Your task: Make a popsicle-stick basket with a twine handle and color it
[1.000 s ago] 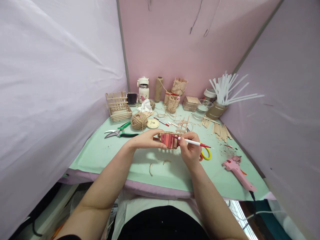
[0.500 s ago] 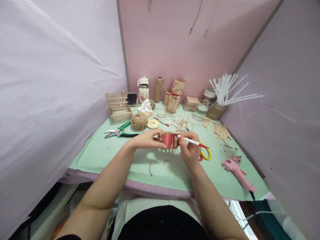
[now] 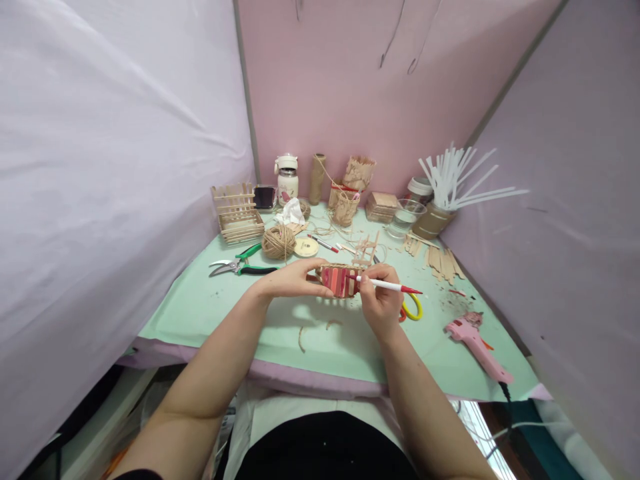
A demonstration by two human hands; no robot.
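My left hand [image 3: 300,279] grips the left end of a small craft-stick piece [image 3: 338,283], its slats striped red, pink and bare wood, with a twine-like edge. In my right hand [image 3: 381,297] is a white marker [image 3: 385,285] with red ends, pinched like a pen. Its left tip rests on or just over the striped slats; contact is too small to make out. Yellow-and-red scissors handles [image 3: 412,307] show just right of my right hand. Left of my left hand lie green-handled pruning shears [image 3: 244,268], open-bladed, beside a ball of twine [image 3: 279,242].
A pink glue gun [image 3: 479,348] lies at the right with its cord over the edge. Loose craft sticks [image 3: 444,264], a clear water cup [image 3: 404,219] and a jar of white sticks [image 3: 434,220] stand behind. A slatted stick basket [image 3: 241,228] sits at back left.
The marker's tip has shifted slightly left and down across the striped slats, and the marker lies a little flatter. My left hand and the striped piece stay nearly still.
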